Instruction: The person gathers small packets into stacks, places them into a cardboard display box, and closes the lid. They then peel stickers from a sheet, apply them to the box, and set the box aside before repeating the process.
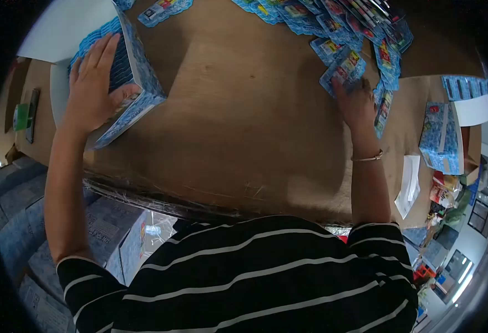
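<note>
At the upper left, my left hand (95, 83) lies on a row of blue wavy-edged packets (121, 62) inside an open blue-and-white box (149, 77). Its fingers reach over the packets and its thumb rests by the box's near side. On the right, my right hand (356, 102) touches a blue card packet (344, 69) with its index finger extended; the other fingers are partly hidden. Around that hand, more blue packets (388, 58) overlap in a loose pile on the brown table (244, 122).
Pens (366, 12) lie on the pile at the top right. A white paper strip (408, 186) and a patterned blue box (441, 136) are at the right. A dark phone-like object (32, 115) lies far left. Printed cartons (97, 230) stand below the table's left edge.
</note>
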The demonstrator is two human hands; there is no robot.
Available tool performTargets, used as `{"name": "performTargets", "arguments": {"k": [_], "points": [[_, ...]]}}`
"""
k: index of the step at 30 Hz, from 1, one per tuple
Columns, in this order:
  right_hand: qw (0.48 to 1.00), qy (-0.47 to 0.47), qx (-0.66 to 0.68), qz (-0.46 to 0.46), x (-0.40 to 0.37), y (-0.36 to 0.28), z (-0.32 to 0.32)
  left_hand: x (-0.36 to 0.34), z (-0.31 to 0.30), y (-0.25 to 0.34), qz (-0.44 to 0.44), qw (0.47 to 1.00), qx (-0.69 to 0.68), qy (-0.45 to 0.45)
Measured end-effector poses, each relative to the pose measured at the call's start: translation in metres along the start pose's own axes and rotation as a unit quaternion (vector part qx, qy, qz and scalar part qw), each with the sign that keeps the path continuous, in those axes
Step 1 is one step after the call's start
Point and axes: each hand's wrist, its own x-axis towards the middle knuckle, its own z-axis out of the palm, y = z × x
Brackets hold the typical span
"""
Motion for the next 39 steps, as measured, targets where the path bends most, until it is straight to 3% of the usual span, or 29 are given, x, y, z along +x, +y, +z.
{"name": "performTargets", "arguments": {"k": [2,3,5,7,9,11,13,16,17,19,21,23,25,26,27,28,30,31,32,33,35,39], "points": [[0.999,-0.011,-0.008,-0.044,0.000,0.006,0.003,-0.003,-0.006,0.001,-0.031,0.995,0.030,0.093],[0.996,-0.021,-0.016,-0.084,-0.004,0.007,0.006,-0.005,-0.013,0.008,-0.032,0.995,0.033,0.087],[0.991,-0.011,0.012,-0.130,-0.020,-0.001,0.004,-0.004,-0.030,0.038,-0.027,0.984,-0.023,0.175],[0.982,-0.002,0.047,-0.185,-0.038,-0.012,-0.005,-0.006,-0.043,0.078,0.027,0.978,-0.148,0.143],[0.962,-0.022,0.200,-0.187,-0.057,-0.029,-0.015,-0.005,-0.039,0.114,0.068,0.970,-0.169,0.161],[0.939,-0.029,0.194,-0.283,-0.062,-0.029,-0.016,-0.010,-0.027,0.147,0.093,0.942,-0.304,0.108],[0.922,-0.092,0.213,-0.310,-0.072,-0.038,-0.020,-0.015,-0.008,0.174,0.071,0.905,-0.408,0.096],[0.924,-0.116,0.209,-0.299,-0.089,-0.064,-0.028,-0.011,0.013,0.178,0.060,0.910,-0.397,0.101],[0.922,-0.117,0.209,-0.304,-0.091,-0.067,-0.030,-0.012,0.019,0.181,0.095,0.932,-0.344,0.073],[0.890,-0.142,0.193,-0.387,-0.094,-0.073,-0.033,-0.019,0.021,0.178,0.123,0.948,-0.289,0.045],[0.882,-0.165,0.184,-0.400,-0.093,-0.074,-0.033,-0.031,0.025,0.170,0.146,0.951,-0.271,-0.010],[0.875,-0.191,0.168,-0.411,-0.095,-0.072,-0.033,-0.043,0.024,0.170,0.104,0.944,-0.311,0.027],[0.831,-0.157,0.155,-0.511,-0.092,-0.072,-0.030,-0.042,0.023,0.161,0.063,0.934,-0.346,0.068],[0.830,-0.158,0.152,-0.513,-0.087,-0.071,-0.028,-0.036,0.016,0.152,0.067,0.909,-0.412,-0.013],[0.849,-0.084,0.222,-0.473,-0.080,-0.065,-0.025,-0.032,0.013,0.145,0.072,0.872,-0.475,-0.094],[0.858,-0.010,0.286,-0.426,-0.070,-0.054,-0.023,-0.032,0.014,0.143,0.072,0.869,-0.481,-0.093],[0.950,0.044,0.229,-0.210,-0.035,-0.018,-0.016,-0.037,0.015,0.143,0.152,0.879,-0.450,-0.031],[0.951,0.047,0.222,-0.212,-0.021,0.047,-0.004,-0.038,0.016,0.142,0.153,0.877,-0.454,-0.025],[0.977,0.072,-0.053,-0.192,0.003,0.117,0.011,-0.039,0.018,0.141,0.160,0.876,-0.454,0.024],[0.928,0.092,-0.324,-0.156,0.021,0.157,0.021,-0.043,0.018,0.142,0.167,0.873,-0.453,0.071],[0.939,0.063,-0.306,-0.147,0.056,0.211,0.041,-0.049,0.015,0.144,0.178,0.864,-0.463,0.083],[0.971,-0.065,-0.203,-0.108,0.087,0.242,0.055,-0.053,0.018,0.148,0.150,0.870,-0.459,0.101]]}}
